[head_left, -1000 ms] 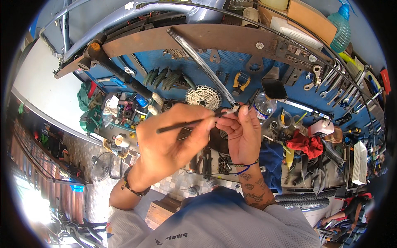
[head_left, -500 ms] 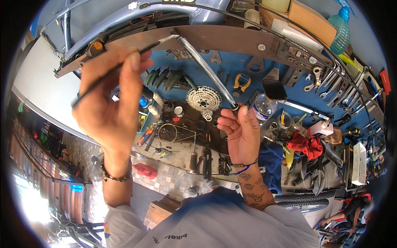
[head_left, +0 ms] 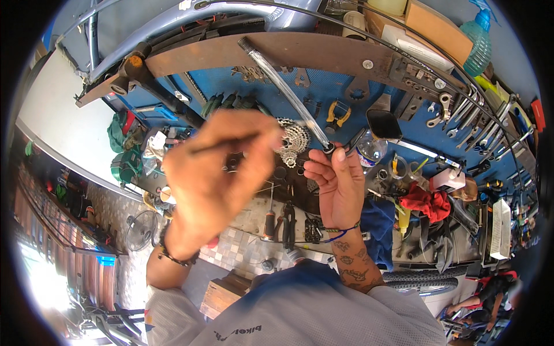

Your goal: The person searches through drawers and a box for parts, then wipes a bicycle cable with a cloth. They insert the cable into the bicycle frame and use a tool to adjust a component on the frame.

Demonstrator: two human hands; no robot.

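Note:
My right hand (head_left: 337, 184) holds a silver thru axle (head_left: 285, 95) by its near end, where a black lever (head_left: 355, 139) sticks out between thumb and fingers. The axle slants up and to the left, with its dark threaded end farthest away. Blurred by motion, my left hand (head_left: 216, 179) pinches a thin brush (head_left: 222, 143) with a dark handle. The brush points right, toward the lower part of the axle; blur hides whether its tip touches. Behind the hands lies a silver bicycle cassette (head_left: 295, 138), partly covered by my left hand.
Hand tools hang on a blue pegboard (head_left: 259, 86), with wrenches (head_left: 461, 118) at right. A hammer (head_left: 156, 81) leans at the left. The workbench holds a screwdriver (head_left: 269, 222), a plastic bottle (head_left: 371, 151) and a red cloth (head_left: 426, 202). A bicycle frame (head_left: 231, 17) crosses the top.
My left hand has moved right and nearer with the brush, from the axle's threaded end toward its lower part. My right hand and the axle have barely moved.

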